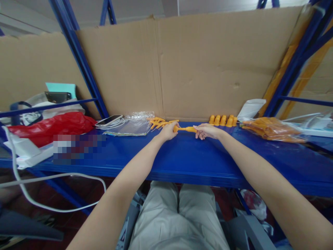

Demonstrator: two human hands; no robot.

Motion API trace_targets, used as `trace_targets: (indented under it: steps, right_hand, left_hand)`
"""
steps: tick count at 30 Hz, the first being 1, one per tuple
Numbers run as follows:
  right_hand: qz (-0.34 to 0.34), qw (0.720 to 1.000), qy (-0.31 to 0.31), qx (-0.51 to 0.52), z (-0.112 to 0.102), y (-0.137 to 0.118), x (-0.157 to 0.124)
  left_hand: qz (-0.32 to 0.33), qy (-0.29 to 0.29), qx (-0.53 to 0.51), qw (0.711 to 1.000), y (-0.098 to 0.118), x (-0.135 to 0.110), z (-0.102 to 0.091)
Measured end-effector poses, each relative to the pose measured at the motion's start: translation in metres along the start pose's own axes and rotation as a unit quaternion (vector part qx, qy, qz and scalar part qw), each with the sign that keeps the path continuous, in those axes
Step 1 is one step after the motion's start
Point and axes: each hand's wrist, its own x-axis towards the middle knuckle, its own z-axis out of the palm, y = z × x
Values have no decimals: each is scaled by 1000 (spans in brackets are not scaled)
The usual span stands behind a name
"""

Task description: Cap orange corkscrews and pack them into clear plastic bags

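Note:
Over the blue shelf top, my left hand (168,132) and my right hand (207,131) hold a slim yellow-orange plastic piece (187,129) lengthwise between them. Fingers of my left hand are closed round its wider left end; the right end is pinched between my right thumb and fingers. Its exact kind cannot be made out. Close behind my left hand lies a pile of similar-coloured thin plastic parts (156,122), with a dark-and-light chain (154,130) beside it. Several orange cup-shaped pieces (223,121) stand in rows past my right hand.
A clear plastic bag (136,125) and a phone with a white cable (111,120) lie left. Further left are a red bag (57,126) and a white power strip (36,156). At right sits a bag of orange parts (270,129). Cardboard (208,66) walls the back.

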Motion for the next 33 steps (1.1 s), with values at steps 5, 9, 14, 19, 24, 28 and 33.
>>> trace_targets:
  steps: [5, 9, 14, 19, 24, 28, 33]
  right_hand:
    - [19, 999, 15, -23, 3, 1, 5]
    - [24, 999, 10, -26, 3, 3, 10]
    - [11, 998, 16, -68, 1, 2, 10]
    - [-138, 936, 129, -297, 3, 1, 9]
    - [-272, 748, 155, -585, 10, -2, 8]
    - [-271, 696, 149, -649, 16, -9, 0]
    - [-247, 728, 133, -625, 18, -16, -7]
  left_hand:
    - [-6, -2, 7, 1000, 0, 0, -1]
    - [-4, -1, 14, 1000, -1, -1, 0]
    - [-4, 11, 14, 1000, -3, 1, 0]
    - [-18, 2, -28, 999, -4, 3, 3]
    - [-10, -4, -47, 999, -5, 4, 3]
    - [-5, -9, -63, 998, -5, 4, 3]
    - [7, -29, -71, 997, -4, 2, 0]
